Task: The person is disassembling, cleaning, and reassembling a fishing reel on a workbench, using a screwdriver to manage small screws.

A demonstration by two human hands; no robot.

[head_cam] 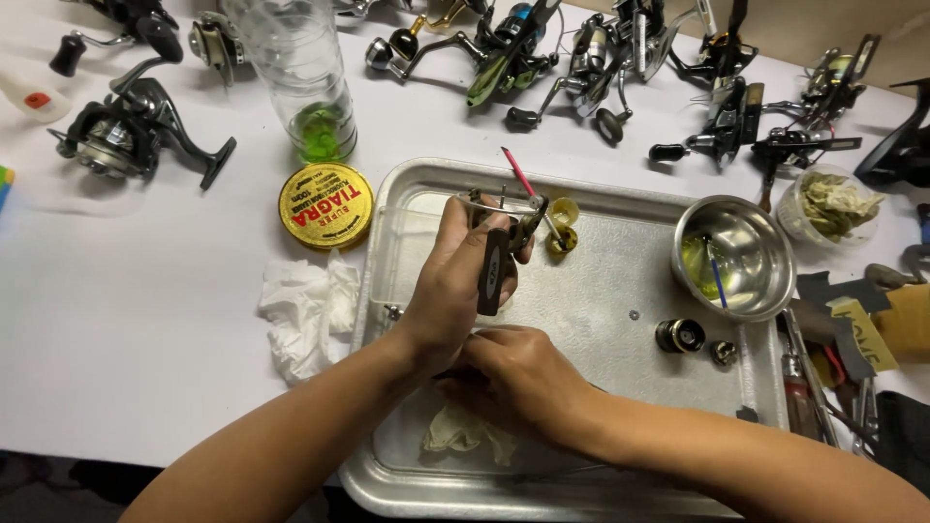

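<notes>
Rag [455,431] lies crumpled at near edge of metal tray [620,320], right hand [513,373] pressed down just beside it, fingers curled; whether it grips anything, cannot tell. Left hand [455,281] above it, clamped on dark reel body [499,261], held upright over tray middle. Small spool part [680,335] and nut [723,353] loose on tray, right side. Steel bowl [733,257] with brush farther right. Far: yellow tin [325,205], plastic bottle [305,77], more reels [121,131] on worktop [145,320]. Risk, by judgement: oily grip could slip, dropping reel onto loose parts and scattering them.
</notes>
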